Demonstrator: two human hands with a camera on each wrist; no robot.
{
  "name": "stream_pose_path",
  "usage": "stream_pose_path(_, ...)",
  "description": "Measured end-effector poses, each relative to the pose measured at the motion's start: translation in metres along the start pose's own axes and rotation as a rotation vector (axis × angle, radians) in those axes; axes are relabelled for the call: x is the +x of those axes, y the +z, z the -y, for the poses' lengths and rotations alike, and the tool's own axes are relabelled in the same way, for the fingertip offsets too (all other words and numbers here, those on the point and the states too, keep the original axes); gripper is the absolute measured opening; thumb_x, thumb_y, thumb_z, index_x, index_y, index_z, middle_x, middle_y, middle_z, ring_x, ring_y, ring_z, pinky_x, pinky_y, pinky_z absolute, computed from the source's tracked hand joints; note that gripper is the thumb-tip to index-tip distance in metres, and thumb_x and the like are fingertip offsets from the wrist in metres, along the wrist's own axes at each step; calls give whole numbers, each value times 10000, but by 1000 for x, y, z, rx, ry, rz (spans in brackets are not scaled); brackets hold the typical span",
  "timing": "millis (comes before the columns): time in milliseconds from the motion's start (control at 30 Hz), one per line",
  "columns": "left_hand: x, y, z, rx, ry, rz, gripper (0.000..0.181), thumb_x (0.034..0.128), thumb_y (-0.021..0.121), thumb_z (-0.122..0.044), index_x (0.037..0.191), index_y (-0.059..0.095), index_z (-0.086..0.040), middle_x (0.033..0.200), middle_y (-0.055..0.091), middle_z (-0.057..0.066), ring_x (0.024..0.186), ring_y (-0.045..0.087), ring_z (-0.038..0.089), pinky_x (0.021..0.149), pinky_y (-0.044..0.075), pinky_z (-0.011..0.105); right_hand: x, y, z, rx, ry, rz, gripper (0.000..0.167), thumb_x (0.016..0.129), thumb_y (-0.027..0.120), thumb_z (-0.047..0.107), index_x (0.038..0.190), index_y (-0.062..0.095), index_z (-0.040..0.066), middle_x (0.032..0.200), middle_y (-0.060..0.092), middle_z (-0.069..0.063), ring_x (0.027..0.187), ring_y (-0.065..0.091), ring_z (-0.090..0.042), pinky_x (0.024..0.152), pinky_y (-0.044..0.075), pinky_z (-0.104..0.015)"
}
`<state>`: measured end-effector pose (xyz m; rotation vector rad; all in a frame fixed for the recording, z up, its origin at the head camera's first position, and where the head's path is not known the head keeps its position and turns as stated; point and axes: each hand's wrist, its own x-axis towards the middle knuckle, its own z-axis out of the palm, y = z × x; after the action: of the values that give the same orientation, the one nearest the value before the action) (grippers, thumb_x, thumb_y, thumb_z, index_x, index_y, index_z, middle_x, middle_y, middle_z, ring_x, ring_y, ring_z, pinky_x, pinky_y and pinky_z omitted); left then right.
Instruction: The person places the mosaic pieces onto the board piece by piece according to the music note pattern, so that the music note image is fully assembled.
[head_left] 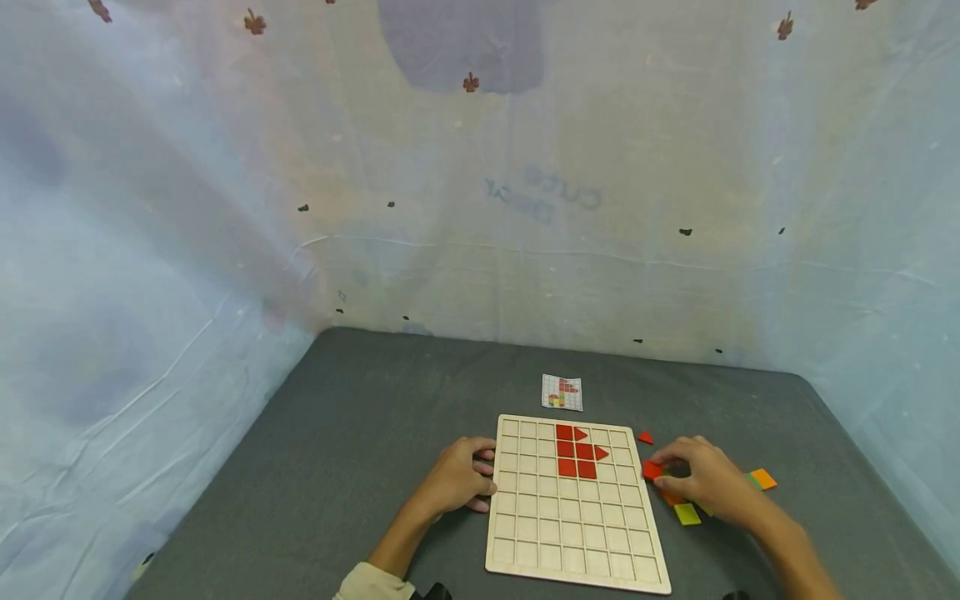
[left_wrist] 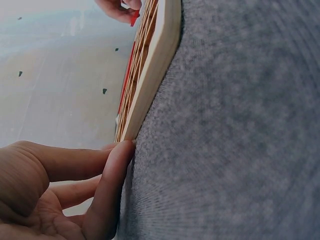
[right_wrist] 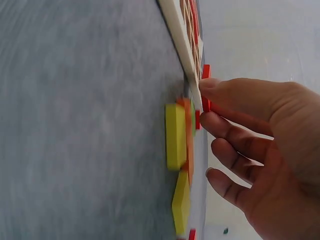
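Note:
A pale wooden grid board lies on the dark table, with several red squares and two red triangles in its upper cells. My left hand rests at its left edge; in the left wrist view the thumb touches the board's rim. To the right of the board, my right hand pinches a red square tile between thumb and finger. The right wrist view shows that tile edge-on. Orange, green and yellow tiles lie beneath this hand, partly hidden by it.
A small printed card with a coloured grid pattern lies beyond the board. One loose red triangle sits by the board's upper right. An orange tile lies right of my right hand. A pale patterned sheet hangs around the table.

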<state>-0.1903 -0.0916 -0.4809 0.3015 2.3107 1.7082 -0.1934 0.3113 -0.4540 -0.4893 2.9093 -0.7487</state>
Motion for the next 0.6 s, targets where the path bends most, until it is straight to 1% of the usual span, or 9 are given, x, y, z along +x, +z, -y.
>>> stream_pose_path(167,0,0,0,-1,-2,-2,645,819,760,135,1435,583,67,1251,596,175,1069,658,291,573,662,377,7,6,10,30,-16,27,295,907,845,326,1133,785,146,1116,714,41,1016,549,-181,842,512,-408)
stream_pose_path(300,0,0,0,-3,-5,-4,649,817,760,135,1437,585,62,1251,596,174,1068,660,290,570,661,378,11,10,16,48,-26,44,299,910,842,328,1143,779,151,1071,690,57,989,542,-159,819,520,-372)
stream_pose_path(467,0,0,0,-10,-9,-3,654,819,760,133,1443,580,62,1262,601,174,1073,663,293,573,662,383,16,15,26,68,-28,63,233,923,830,288,1117,769,174,1023,658,67,971,517,-170,807,495,-380)
stream_pose_path(600,0,0,0,-11,-9,-1,652,824,758,133,1446,576,66,1267,599,178,1076,660,294,577,663,383,19,16,35,55,-44,51,200,921,830,261,1097,770,187,990,644,79,947,509,-173,787,467,-373)
